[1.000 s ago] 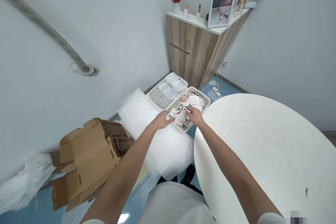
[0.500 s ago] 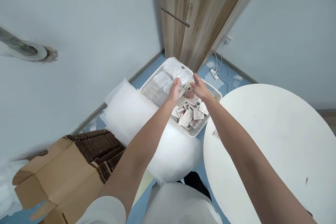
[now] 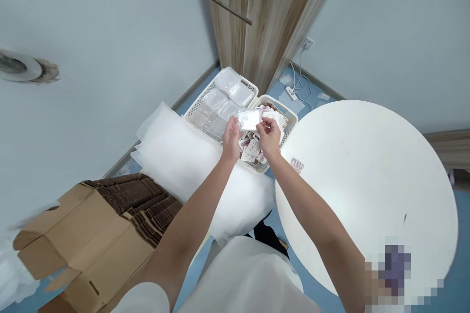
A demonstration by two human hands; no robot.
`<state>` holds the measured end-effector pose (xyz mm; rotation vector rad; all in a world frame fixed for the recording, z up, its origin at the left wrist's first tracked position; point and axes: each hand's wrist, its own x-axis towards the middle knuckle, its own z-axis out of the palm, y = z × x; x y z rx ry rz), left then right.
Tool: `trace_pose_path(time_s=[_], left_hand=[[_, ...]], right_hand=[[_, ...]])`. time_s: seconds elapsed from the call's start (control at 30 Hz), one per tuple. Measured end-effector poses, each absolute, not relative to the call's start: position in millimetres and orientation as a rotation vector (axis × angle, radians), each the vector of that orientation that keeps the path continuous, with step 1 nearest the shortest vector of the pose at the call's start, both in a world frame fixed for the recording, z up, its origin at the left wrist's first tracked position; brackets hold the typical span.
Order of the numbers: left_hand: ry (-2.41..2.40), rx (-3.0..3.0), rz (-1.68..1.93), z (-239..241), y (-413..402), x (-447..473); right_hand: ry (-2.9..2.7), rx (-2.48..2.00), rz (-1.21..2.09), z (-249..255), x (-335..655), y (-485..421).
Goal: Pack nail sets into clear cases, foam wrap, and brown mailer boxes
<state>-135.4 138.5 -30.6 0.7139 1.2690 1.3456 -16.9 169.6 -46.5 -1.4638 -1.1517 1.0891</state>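
A small clear plastic case (image 3: 249,120) is held level between my two hands. My left hand (image 3: 231,141) grips its left end. The fingers and thumb of my right hand (image 3: 270,135) pinch its right end. Below lies a white basket (image 3: 263,170) holding many small printed cards (image 3: 251,150), some with reddish pieces on them. Against it on the left stands another white basket (image 3: 203,133) with stacks of clear plastic cases (image 3: 215,102).
White foam sheets (image 3: 179,149) lie before the baskets. Flattened cardboard boxes (image 3: 84,234) stand at left. A round white table (image 3: 367,166) at right carries a small pinkish pack (image 3: 297,165) and a pixelated patch. Behind are a wooden cabinet (image 3: 253,24) and a power strip (image 3: 291,93).
My hands were empty and apart over the baskets; now they have come together on a clear plastic case. The view has shifted, and the pixelated patch has appeared at lower right.
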Motion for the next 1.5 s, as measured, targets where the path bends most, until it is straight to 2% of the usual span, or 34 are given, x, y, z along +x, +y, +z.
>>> trace_pose_path(time_s=[0.13,0.37,0.7,0.9,1.1,1.27,1.5], left_hand=[[1.341,0.828,1.277,-27,90,-115],[1.301,1.034,0.882,-24,-14,-61],[1.151,1.145,0.555,-23,-114,54],[1.067,1.171,0.435,-16,-132,103],[0.918,1.074,0.175,13,-131,115],[0.956,1.206,0.300,19,-127,122],[0.900,1.354,0.307,13,-111,128]], right_hand=[[-0.989,-1.451,1.146,-32,3,105],[-0.868,-1.400,1.401,-13,82,-27],[-0.592,-1.529,1.197,-12,209,-175],[-0.555,-1.521,1.103,-12,257,-204],[-0.693,-1.462,1.081,2,279,-218],[-0.768,-1.476,1.155,0,279,-223],[-1.475,-1.670,0.942,25,301,-223]])
